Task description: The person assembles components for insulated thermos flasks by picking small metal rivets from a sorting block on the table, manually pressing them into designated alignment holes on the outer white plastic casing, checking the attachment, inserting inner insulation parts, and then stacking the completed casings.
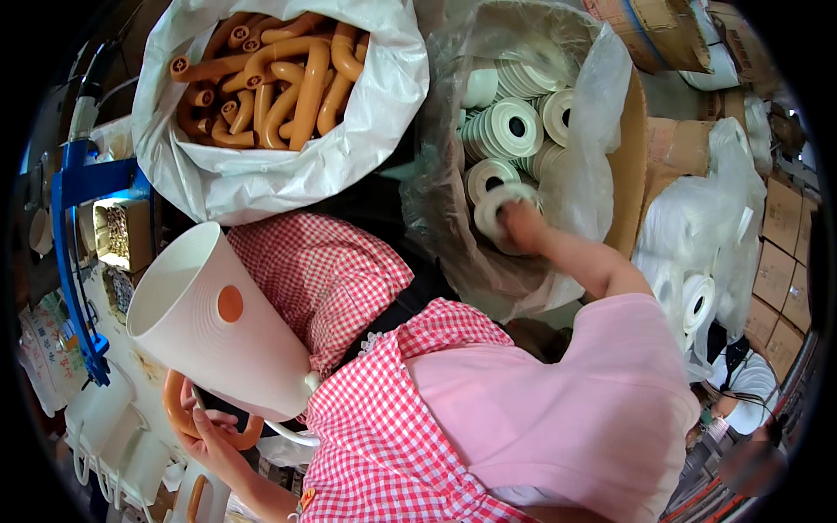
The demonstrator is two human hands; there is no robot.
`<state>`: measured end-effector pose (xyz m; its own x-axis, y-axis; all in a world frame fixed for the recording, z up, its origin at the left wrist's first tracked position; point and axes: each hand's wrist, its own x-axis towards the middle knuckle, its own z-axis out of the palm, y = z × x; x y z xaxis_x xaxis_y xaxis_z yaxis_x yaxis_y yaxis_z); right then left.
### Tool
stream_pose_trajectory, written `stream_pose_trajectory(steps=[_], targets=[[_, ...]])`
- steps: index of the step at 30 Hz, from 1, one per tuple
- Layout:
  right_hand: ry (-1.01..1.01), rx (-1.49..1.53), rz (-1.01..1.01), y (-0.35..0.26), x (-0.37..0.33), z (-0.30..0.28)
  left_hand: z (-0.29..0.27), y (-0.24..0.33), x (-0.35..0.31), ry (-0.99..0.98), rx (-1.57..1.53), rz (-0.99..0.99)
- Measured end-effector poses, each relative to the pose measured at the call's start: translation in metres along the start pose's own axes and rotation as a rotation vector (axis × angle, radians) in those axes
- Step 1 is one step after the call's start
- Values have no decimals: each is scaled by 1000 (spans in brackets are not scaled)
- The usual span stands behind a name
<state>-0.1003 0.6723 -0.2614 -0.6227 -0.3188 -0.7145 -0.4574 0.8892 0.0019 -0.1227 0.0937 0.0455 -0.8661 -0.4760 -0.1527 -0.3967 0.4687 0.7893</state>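
A white tapered plastic container [222, 327] with an orange round spot on its side lies tilted against my lap, its wide open mouth toward the upper left. Below it, my left hand [216, 433] has its fingers closed around a curved orange handle [179, 405]; whether that handle is joined to the container cannot be seen. My right hand [526, 227] reaches into a plastic-lined box [629, 157] and grips a white ring-shaped lid [493, 216] by its edge. More white lids [499, 128] with centre holes lie stacked around it in the box.
A white woven sack [349, 170] full of curved orange handles [292, 78] stands at the far left. Beside it rises a blue metal frame [65, 200]. White plastic containers [109, 427] sit at the lower left. Bagged white parts [689, 235] and cardboard cartons [779, 270] are at right.
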Motion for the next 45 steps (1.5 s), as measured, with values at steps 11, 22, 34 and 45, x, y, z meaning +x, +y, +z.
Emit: stream_pose_trajectory(steps=[11, 22, 34, 45], targets=[[456, 1261, -513, 9, -37, -388, -1, 6, -20, -127, -266, -103], [809, 694, -1149, -196, 36, -487, -26, -5, -59, -20, -319, 96], [746, 635, -1021, -249, 37, -496, -22, -11, -56, 52, -49, 230], [584, 638, -946, -278, 11, -514, 5, -2, -93, 164, 152, 170]])
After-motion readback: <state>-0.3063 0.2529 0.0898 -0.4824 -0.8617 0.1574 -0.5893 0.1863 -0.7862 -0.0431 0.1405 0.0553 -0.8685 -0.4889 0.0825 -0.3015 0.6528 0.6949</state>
